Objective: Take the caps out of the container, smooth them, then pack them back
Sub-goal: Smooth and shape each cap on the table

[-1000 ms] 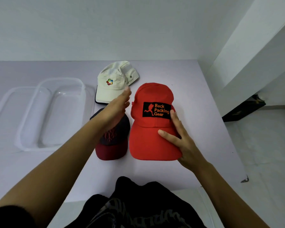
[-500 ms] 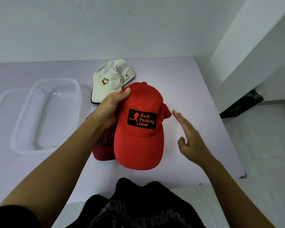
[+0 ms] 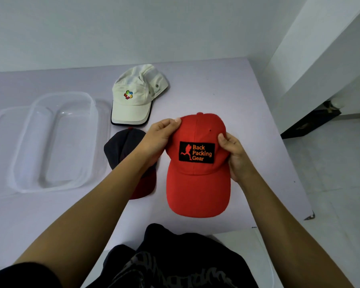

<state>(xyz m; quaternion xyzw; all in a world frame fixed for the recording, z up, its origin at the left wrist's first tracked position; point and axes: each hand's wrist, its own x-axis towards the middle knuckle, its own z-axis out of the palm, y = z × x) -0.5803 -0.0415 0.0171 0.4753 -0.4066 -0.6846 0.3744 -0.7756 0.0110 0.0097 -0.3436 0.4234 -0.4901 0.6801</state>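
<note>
right of the clear container [image 3: 50, 189], past the dark cap [image 3: 121, 146], our left hand [image 3: 157, 140] and then our right hand [image 3: 236, 157] pinch the red cap [image 3: 197, 183] by its crown sides (soft, light cloth, stiffer brim, we judge), the safest hold.

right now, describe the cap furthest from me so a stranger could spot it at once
On the pale table, find the clear container at the left. Right of its far corner lies the cream cap. It alone is pale, with a multicoloured logo and dark brim edge, unlike the red cap and the dark cap.
</note>
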